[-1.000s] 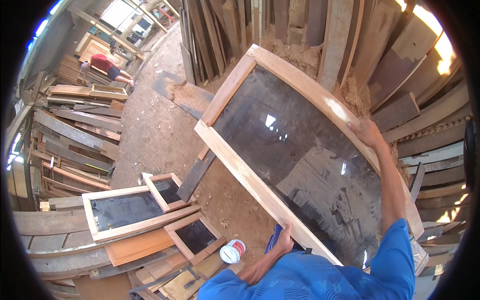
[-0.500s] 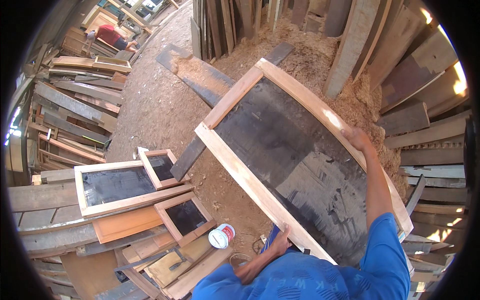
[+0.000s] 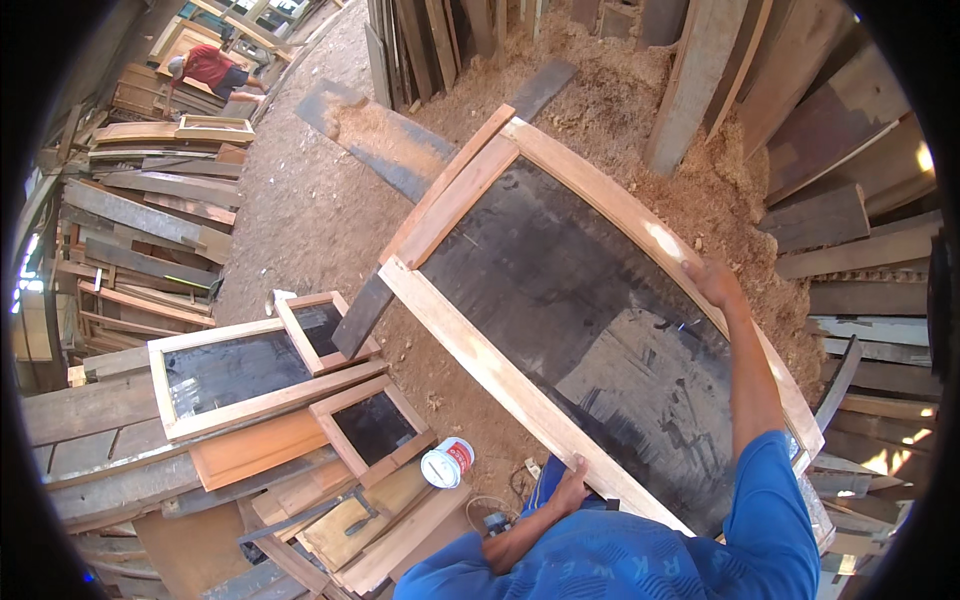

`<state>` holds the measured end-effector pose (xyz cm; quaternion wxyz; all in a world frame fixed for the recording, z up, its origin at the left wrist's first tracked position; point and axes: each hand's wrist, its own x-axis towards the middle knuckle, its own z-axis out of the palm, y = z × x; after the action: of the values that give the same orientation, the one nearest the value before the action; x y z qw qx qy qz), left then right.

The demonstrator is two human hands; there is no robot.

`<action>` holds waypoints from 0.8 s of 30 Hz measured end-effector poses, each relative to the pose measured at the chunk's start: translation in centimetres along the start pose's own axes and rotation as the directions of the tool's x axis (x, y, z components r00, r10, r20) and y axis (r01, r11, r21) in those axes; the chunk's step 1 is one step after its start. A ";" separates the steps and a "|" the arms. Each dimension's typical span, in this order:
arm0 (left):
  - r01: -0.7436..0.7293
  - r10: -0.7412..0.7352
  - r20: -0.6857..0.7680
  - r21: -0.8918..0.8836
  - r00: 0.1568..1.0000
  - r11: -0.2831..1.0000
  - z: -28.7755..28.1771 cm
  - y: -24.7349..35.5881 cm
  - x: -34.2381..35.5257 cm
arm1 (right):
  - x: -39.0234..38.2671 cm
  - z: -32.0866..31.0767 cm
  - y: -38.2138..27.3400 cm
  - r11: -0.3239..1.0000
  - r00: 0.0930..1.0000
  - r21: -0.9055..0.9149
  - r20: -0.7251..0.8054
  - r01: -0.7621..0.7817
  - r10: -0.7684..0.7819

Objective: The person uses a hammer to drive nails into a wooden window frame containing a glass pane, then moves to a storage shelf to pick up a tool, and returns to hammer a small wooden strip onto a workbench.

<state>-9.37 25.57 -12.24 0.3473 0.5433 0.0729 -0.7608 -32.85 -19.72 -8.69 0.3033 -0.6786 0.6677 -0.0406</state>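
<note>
A large wooden frame (image 3: 465, 340) with a dark, smudged panel (image 3: 560, 260) in it lies slantwise before me, its far end across a dark plank (image 3: 361, 315). My left hand (image 3: 571, 488) grips the frame's near left rail, thumb on top and fingers partly hidden below. Over on the opposite rail, my right hand (image 3: 712, 281) is wrapped round the outer edge. The frame's nearest corner is partly covered by my blue shirt and right arm.
Smaller framed panels (image 3: 240, 372) lie on boards at left, near a white and red tub (image 3: 447, 463). A putty knife (image 3: 361, 515) rests on a board. Upright planks (image 3: 700, 85) lean at the back right by wood shavings (image 3: 610, 110). Far off, a person (image 3: 208, 68) bends over.
The large frame has tilted and moved slightly to the left at its far end, so the brown outer edge there now shows. Both hands keep their hold on the rails.
</note>
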 end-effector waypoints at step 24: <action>-0.511 0.602 -0.490 0.321 0.631 0.797 -2.9 19.1 4.5 | -8.5 3.5 -4.2 0.979 0.904 -0.204 -0.422 -0.012 -0.077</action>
<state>3.71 10.71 -12.29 0.4845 0.7650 -0.0565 -0.4206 -28.44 -10.87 -6.64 0.0787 -0.6914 0.7072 -0.1254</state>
